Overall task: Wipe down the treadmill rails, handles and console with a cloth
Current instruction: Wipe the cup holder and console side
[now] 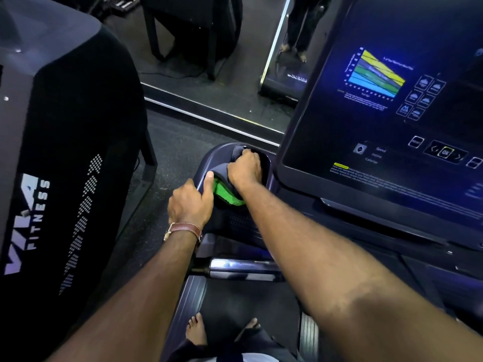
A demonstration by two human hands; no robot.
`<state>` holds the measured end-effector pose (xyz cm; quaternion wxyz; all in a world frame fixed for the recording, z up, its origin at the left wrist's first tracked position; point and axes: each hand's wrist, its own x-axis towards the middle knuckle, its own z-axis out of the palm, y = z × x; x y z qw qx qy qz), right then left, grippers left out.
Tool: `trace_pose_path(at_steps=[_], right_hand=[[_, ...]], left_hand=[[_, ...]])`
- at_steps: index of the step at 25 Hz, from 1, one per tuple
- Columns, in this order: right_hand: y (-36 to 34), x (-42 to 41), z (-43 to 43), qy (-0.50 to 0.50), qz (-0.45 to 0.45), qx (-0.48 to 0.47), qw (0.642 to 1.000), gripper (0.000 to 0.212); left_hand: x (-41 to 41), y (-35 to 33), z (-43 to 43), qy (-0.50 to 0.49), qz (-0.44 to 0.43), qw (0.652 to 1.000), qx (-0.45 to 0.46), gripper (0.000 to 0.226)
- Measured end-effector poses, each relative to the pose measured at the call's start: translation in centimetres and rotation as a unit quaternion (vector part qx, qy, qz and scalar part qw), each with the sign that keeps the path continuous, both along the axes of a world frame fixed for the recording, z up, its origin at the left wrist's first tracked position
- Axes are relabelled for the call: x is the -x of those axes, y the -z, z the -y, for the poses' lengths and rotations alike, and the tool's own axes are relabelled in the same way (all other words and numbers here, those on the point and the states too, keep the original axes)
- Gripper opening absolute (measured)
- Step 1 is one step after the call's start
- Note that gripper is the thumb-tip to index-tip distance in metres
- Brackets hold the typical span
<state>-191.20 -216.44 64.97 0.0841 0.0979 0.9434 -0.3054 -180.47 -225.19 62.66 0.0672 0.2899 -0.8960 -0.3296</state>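
Nearest, my bare feet (196,328) stood on the belt (248,301), with a ribbed side rail (191,296) just beside them and a shiny handle (243,269) crossing under my forearms. Further up, my left hand (190,202), a brown-strapped watch (184,231) on its wrist, had its fingers curled over the outer rim of the console's side pocket (222,148), thumb laid along the edge. My right hand (244,169) was closed in a fist round the cloth (227,192), pushing it down into that pocket. The cloth looked grey on one face and green on the other, soft and light. I judged it would bunch and fold easily, so it was best held as a wad in the palm and pressed flat against the hard, smooth plastic. Beyond the pocket rose the console (392,113), its glossy screen lit with a coloured chart. I thought it called for lighter pressure. To the left stood a neighbouring machine (65,152) with white lettering, on a dark speckled floor (177,142). Furthest off, a mirror (209,61) showed the dim room.
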Motion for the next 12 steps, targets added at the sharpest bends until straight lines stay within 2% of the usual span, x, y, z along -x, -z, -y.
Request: trace_pose_path(at_steps=[2, 3, 4, 5, 6, 9, 11, 12], right_hand=[[-0.4, 0.5, -1.1, -0.072, 0.038, -0.062, 0.995, 0.024], [-0.7, 0.8, -1.4, -0.141, 0.064, -0.125, 0.98, 0.031], [-1.2, 1.0, -1.4, -0.217, 0.095, -0.201, 0.95, 0.041], [-1.9, 0.8, -0.9, -0.287, 0.108, -0.294, 0.905, 0.049], [-2.4, 0.2, -0.4, -0.321, 0.093, -0.368, 0.868, 0.052], [-1.0, 0.3, -1.1, -0.429, 0.029, -0.488, 0.76, 0.045], [-1.0, 0.4, -2.1, -0.459, 0.008, -0.575, 0.677, 0.044], [-1.5, -0.3, -1.9, -0.42, 0.028, -0.621, 0.662, 0.045]], left_hand=[[-0.1, -0.3, -0.3, 0.004, 0.006, 1.0, 0.007, 0.072], [-0.2, -0.4, -0.4, 0.006, 0.01, 1.0, 0.01, 0.072], [-0.2, -0.5, -0.4, 0.009, 0.013, 1.0, 0.011, 0.071], [-0.3, -0.5, -0.4, 0.012, 0.015, 1.0, 0.012, 0.071], [-0.4, -0.5, -0.3, 0.016, 0.016, 1.0, 0.013, 0.07], [-0.4, -0.2, -0.4, 0.025, 0.021, 0.999, 0.023, 0.061], [-0.2, 0.0, -0.5, 0.033, 0.037, 0.998, 0.045, 0.05], [-0.1, 0.1, -0.5, 0.037, 0.044, 0.997, 0.051, 0.047]])
